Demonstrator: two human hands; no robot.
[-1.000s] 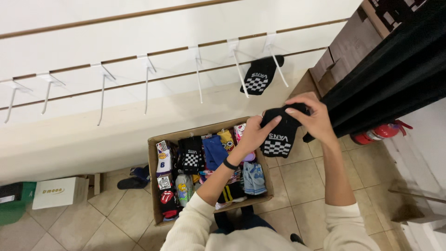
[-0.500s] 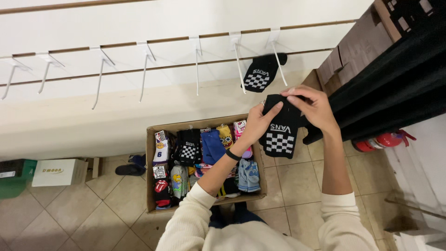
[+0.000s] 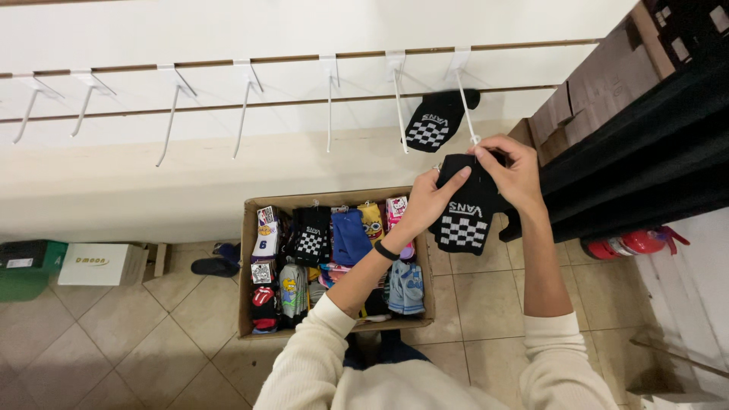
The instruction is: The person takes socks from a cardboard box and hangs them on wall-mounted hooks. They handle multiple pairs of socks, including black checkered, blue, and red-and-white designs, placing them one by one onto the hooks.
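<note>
Cream ribbed knit long sleeves [image 3: 319, 357] on both arms; black band [image 3: 386, 250] on left wrist.

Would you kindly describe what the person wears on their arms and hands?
Both arms are in cream ribbed knit sleeves, pushed up so the forearms are bare. The left wrist carries a thin black band. The left hand and right hand are ungloved, with no rings visible.

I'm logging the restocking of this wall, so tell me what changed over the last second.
Both hands, left and right, lifted the black checkered sock pair up toward the tip of the rightmost white wall hook; it is not clearly on the hook yet. Neither hand let go. The sock pair already hanging, the empty hooks and the cardboard box of socks stayed as they were.
</note>
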